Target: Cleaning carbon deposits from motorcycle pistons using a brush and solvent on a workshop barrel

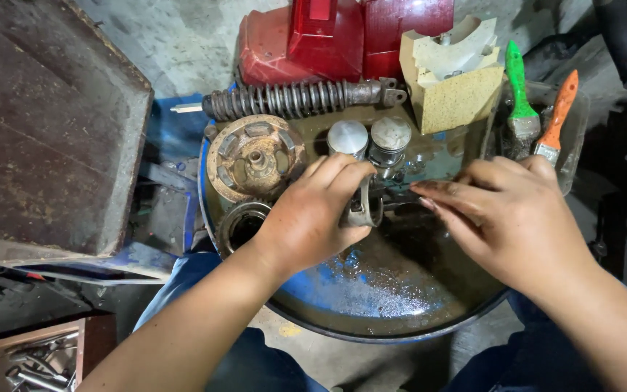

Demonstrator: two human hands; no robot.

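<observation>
Blue basin (306,301): pistons (369,139), oily liquid | left hand (313,218) grasping metal part (363,210) | right hand (509,218) released

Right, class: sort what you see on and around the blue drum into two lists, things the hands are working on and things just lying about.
In hand:
- left hand gripping a small metal part
- right hand, fingertips reaching toward that part

Lying about:
- coil spring shock absorber
- round rotor
- two pistons
- green brush
- orange brush
- red cover
- foam block
</observation>
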